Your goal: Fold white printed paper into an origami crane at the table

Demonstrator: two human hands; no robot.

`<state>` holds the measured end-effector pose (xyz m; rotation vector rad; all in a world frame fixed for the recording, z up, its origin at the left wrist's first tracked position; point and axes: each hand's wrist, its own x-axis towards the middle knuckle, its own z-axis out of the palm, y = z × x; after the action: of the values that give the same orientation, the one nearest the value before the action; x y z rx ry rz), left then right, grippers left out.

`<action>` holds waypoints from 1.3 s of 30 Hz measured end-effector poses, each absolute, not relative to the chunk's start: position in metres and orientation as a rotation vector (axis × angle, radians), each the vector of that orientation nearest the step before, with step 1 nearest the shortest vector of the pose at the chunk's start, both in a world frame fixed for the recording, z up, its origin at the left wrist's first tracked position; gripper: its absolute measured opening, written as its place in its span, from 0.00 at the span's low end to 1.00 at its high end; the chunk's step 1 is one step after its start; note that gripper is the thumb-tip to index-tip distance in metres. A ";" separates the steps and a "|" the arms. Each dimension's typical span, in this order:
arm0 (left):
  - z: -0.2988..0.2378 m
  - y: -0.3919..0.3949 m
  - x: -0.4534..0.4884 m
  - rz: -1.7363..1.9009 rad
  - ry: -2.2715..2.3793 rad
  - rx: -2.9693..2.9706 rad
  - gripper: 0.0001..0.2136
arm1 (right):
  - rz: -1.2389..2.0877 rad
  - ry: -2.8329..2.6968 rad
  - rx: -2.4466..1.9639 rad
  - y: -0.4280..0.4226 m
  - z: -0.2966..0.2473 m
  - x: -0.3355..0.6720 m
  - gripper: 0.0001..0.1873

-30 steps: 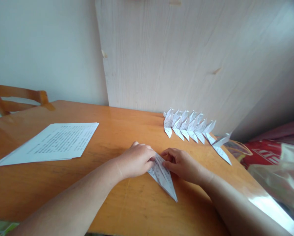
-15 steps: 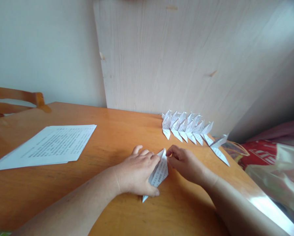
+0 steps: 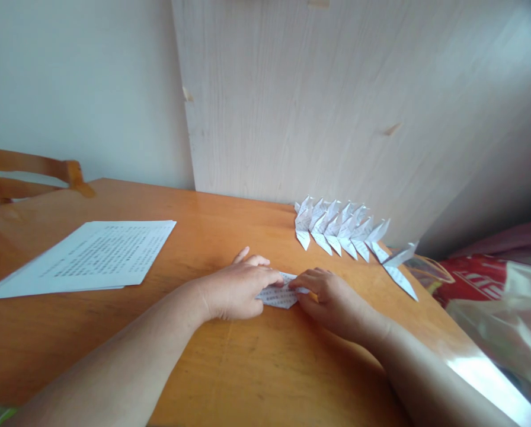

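Note:
A folded piece of printed paper (image 3: pixel 275 298) lies on the wooden table between my hands, its long side running roughly left to right. From the left, my left hand (image 3: pixel 241 289) grips it, fingertips on top and thumb at the near edge, with the outer fingers raised. At the other end, the fingers of my right hand (image 3: pixel 328 295) close over the paper's right tip. Both ends of the paper are partly hidden under the hands.
Several folded paper pieces (image 3: pixel 334 228) stand in rows at the back right, with a separate folded piece (image 3: pixel 401 273) near the table's right edge. A stack of printed sheets (image 3: pixel 114 255) lies left. Beyond the right edge are red and pale bags (image 3: pixel 474 276). A wooden chair (image 3: pixel 29 169) stands far left.
The folded paper has turned from a slanted, near-upright direction to lying crosswise. My left hand has moved slightly up and left; my right fingers have come over the paper's right end.

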<state>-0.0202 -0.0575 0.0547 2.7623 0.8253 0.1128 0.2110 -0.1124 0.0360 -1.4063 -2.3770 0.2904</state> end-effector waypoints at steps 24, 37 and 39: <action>0.045 -0.058 -0.009 0.320 0.807 2.812 0.04 | 0.334 -2.417 -1.310 -0.117 0.039 0.211 0.09; 0.046 -0.058 -0.010 0.336 0.802 2.782 0.06 | 0.371 -2.478 -1.217 -0.112 0.036 0.214 0.10; 0.047 -0.057 -0.010 0.318 0.807 2.771 0.06 | 0.367 -2.492 -1.190 -0.112 0.036 0.214 0.11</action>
<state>-0.0099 -0.0573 0.0465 2.7710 0.8071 0.3181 0.2137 -0.1119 0.0360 -1.1901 -2.4921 0.3667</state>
